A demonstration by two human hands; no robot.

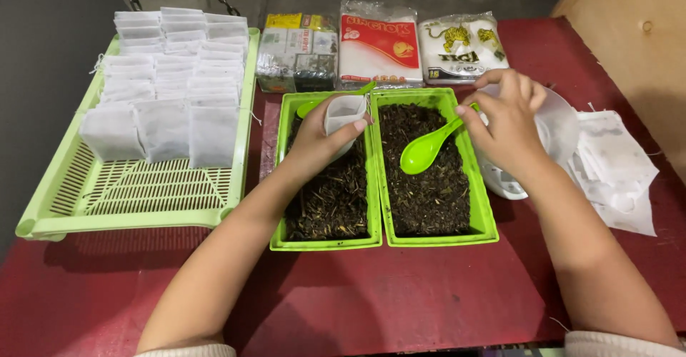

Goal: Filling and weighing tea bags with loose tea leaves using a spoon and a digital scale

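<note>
My left hand (319, 140) holds a small white filter bag (344, 114) open above the left green tray (325, 243) of dark loose tea. A second green spoon (336, 98) lies at that tray's far end, behind the bag. My right hand (509, 117) grips the handle of a green plastic spoon (426, 149), whose bowl hovers over the dark tea in the right green tray (441, 239). Both trays sit side by side on the red table (400, 303).
A light green slotted basket (136, 200) at the left holds rows of filled white bags (168, 78). Several foil and plastic packets (377, 42) stand behind the trays. A white scale (554, 132) and a pile of empty white bags (618, 167) lie at the right. A wooden panel (632, 35) stands far right.
</note>
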